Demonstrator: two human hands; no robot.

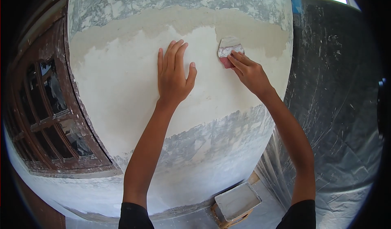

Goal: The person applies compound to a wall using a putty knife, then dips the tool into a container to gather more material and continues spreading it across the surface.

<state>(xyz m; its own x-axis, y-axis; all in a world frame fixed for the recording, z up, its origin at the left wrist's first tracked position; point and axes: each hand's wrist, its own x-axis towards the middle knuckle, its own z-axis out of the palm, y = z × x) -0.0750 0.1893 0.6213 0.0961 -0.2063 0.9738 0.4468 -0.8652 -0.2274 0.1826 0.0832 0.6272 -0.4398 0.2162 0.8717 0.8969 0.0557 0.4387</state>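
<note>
My right hand [251, 73] grips a small flat putty scraper [226, 62], dark red at its lower end and smeared with pale putty. The scraper rests against the wall, at the upper right of the cream-white coat of putty [122, 90]. My left hand [174, 72] is open on that coat, palm toward the wall, fingers pointing up and thumb spread out. Above both hands runs a darker beige, damp-looking band [248, 25]. Patchy grey-and-white wall shows above the band and below the white coat.
A brown wooden window frame [87, 119] with glass panes borders the wall on the left. Dark plastic sheeting [338, 90] hangs on the right. Below, a shallow grey tray [238, 200] sits on a small wooden stool [223, 221] close to the wall's foot.
</note>
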